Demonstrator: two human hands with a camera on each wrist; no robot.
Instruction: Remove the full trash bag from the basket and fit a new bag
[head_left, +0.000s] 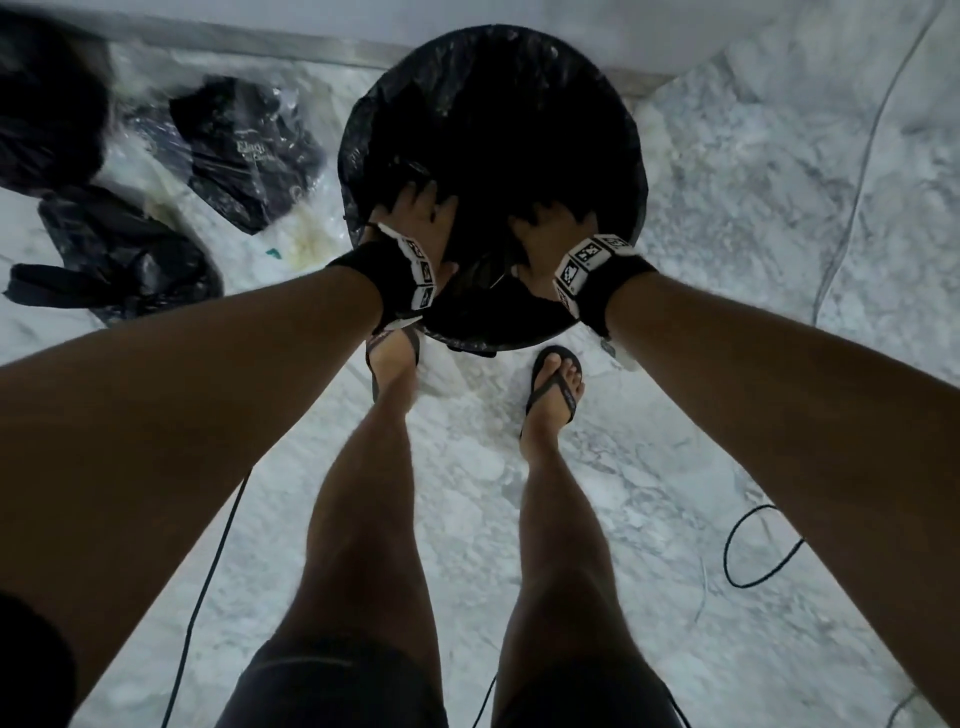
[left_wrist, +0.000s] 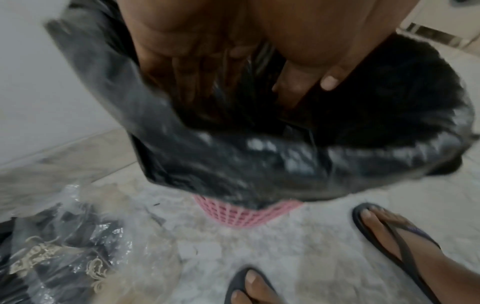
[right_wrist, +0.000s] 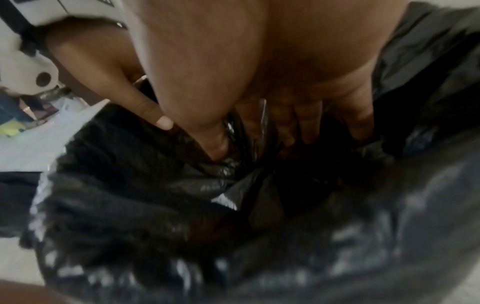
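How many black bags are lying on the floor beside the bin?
2: one black bag at the near left, another farther back under clear plastic. A dark blurred shape in the corner may be a third.

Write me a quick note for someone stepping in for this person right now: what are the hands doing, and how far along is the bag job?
Left hand and right hand: both inside the basket, fingers spread, pressing the new black bag down.
The bag's edge is already folded over the rim of the pink basket.
A filled black bag lies on the floor to the left.
Left to do: finish pushing the liner in and smooth it.
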